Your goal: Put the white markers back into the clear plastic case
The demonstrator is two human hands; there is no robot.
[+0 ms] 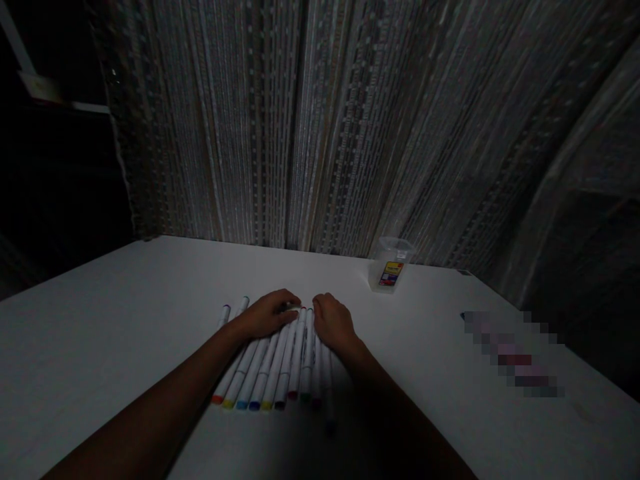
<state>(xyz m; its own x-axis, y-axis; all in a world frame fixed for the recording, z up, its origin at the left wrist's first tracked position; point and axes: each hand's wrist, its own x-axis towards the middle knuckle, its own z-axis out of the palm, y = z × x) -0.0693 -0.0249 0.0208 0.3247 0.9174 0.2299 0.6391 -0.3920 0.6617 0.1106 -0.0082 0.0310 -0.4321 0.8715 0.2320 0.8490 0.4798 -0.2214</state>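
Observation:
White markers (pixel 270 367) with coloured ends lie side by side on the white table, fanned slightly, most pointing away from me. My left hand (pixel 267 313) lies across the far part of the row, thumb and fingers bent around the far end of a marker. My right hand (pixel 334 321) curls against the right side of the row, its fingers on the far ends of the rightmost markers. Between the hands, two markers (pixel 303 347) show their red and green far tips. The hands hide several far ends, and shadow darkens the rightmost markers.
A clear plastic container (pixel 383 260) with a colourful label stands at the back right of the table (pixel 150 320). A pixelated patch (pixel 515 357) covers something at the right. A patterned curtain (pixel 300 133) hangs behind the table.

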